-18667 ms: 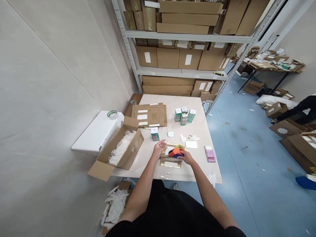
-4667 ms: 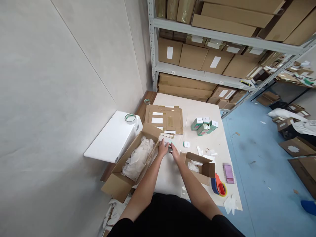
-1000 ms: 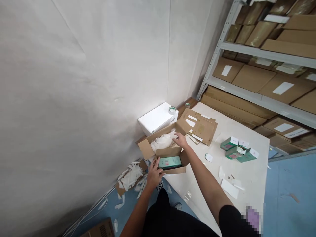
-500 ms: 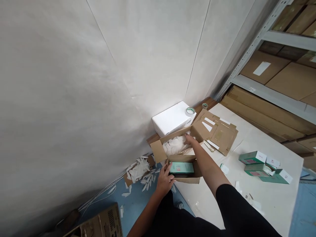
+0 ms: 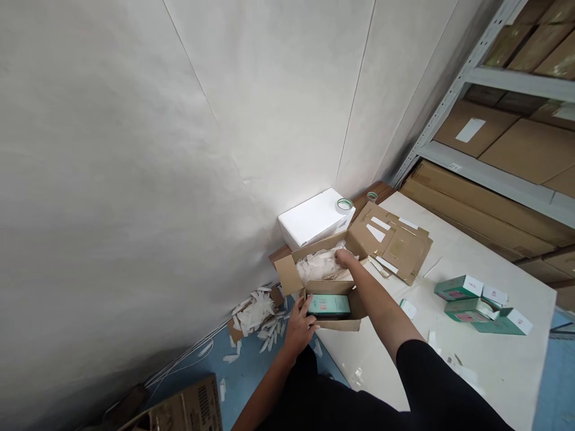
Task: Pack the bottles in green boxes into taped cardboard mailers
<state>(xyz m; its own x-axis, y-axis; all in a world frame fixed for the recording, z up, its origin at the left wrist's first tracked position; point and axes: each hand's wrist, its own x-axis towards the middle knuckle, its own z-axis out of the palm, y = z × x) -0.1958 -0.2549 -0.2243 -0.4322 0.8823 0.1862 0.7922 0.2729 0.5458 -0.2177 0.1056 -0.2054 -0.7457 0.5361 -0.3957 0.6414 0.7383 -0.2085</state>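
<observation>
My left hand (image 5: 299, 326) grips the near left corner of a small open cardboard box (image 5: 335, 324) at the table's left edge. A green product box (image 5: 329, 305) lies flat inside it. My right hand (image 5: 345, 258) reaches over into the larger open carton (image 5: 290, 276) beside it, fingers curled into the white packing pieces (image 5: 320, 266) that fill it. Whether those fingers hold a piece is hidden.
Flattened cardboard (image 5: 395, 239) lies farther along the white table (image 5: 453, 347), with several green boxes (image 5: 476, 302) to the right. A white foam box (image 5: 314, 218) carrying a tape roll (image 5: 344, 205) stands by the wall. White packing scraps (image 5: 256, 311) litter the blue floor. Shelves of cartons (image 5: 507, 143) stand behind.
My right hand has pulled back slightly inside the carton of white packing. My left hand stays on the small box. The view has shifted only a little.
</observation>
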